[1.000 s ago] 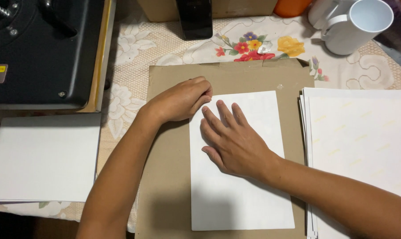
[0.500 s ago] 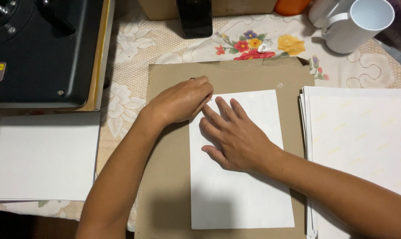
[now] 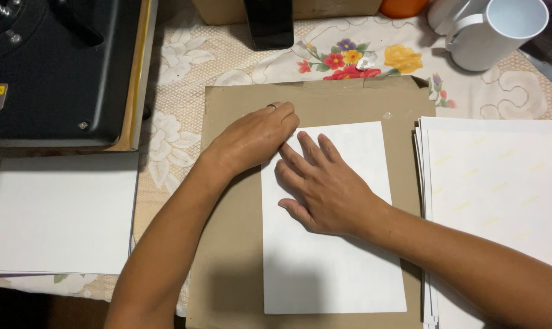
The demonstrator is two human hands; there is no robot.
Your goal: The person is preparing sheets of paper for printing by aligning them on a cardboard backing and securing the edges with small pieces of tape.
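Note:
A white sheet of paper (image 3: 334, 268) lies on a brown cardboard mat (image 3: 227, 256) in the middle of the table. My right hand (image 3: 321, 186) rests flat on the sheet with its fingers spread, pressing it down. My left hand (image 3: 251, 139), with a ring on one finger, sits at the sheet's upper left corner with its fingers curled over the edge; whether it pinches the corner is hidden. The two hands touch at the fingertips.
A stack of white sheets (image 3: 501, 201) lies at the right. Another white stack (image 3: 59, 213) is at the left. A black press machine (image 3: 50, 67) fills the upper left. A white mug (image 3: 495, 30) stands at the upper right on a floral tablecloth (image 3: 349, 58).
Both hands have shifted only slightly at the sheet's upper left corner; the sheet stays where it was.

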